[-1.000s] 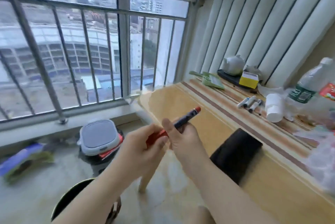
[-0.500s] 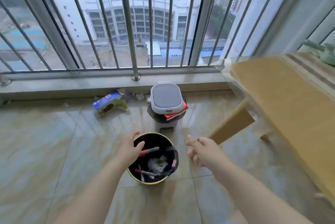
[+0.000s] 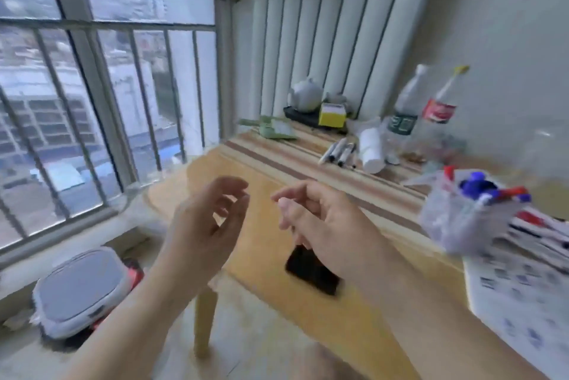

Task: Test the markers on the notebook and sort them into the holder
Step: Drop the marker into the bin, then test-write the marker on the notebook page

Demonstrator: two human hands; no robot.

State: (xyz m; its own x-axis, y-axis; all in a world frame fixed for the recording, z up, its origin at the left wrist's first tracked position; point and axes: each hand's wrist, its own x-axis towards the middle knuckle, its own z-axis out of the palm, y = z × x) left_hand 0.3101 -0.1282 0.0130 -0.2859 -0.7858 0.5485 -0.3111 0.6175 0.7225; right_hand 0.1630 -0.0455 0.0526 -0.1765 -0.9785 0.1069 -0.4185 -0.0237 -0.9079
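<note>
Both hands are raised over the near edge of the yellow wooden table [image 3: 264,195], empty. Left hand [image 3: 206,225]: fingers loosely curled, thumb and forefinger apart, holding nothing. Right hand [image 3: 317,219]: fingers relaxed and slightly bent, holding nothing, above the flat black rectangular object [image 3: 314,272] lying on the table. Clear plastic marker holder [image 3: 462,216] sits at 3 o'clock from the hands, blurred; the blue- and red-capped markers [image 3: 480,187] in it stand roughly upright, caps up, leaning slightly. White notebook page with coloured test marks [image 3: 520,293] lies at 4 o'clock, below the holder. Loose white-barrelled markers [image 3: 338,150] lie flat at 1 o'clock, long axes running toward 1 o'clock, beside a white paper cup [image 3: 371,150] on its side. Frame motion-blurred; finer detail unreadable.
</note>
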